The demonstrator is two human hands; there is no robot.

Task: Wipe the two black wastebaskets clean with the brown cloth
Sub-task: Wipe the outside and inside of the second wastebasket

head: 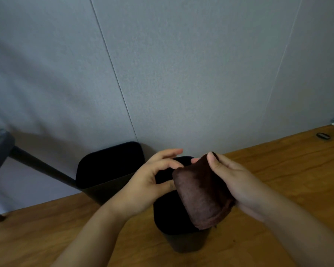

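Cloth point(202, 193), folded, gripped in right hand point(237, 182), thumb on top, above near bin point(181, 237) on table point(278, 189). Left hand point(152, 182) fingers loosely curled, thumb touching cloth's edge, pinch unclear. Far bin point(108, 170) just beyond, at table's edge by wall point(181, 74).

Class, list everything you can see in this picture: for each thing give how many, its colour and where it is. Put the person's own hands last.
wastebaskets: 2, black; near one on the table below the hands, far one at the table's back-left edge by the wall
cloth: 1, brown, folded, over the near basket
table: 1, wooden brown
small oval thing: 1, black, far right on the table
wall: grey panels
left hand: touches the cloth's edge
right hand: grips the cloth
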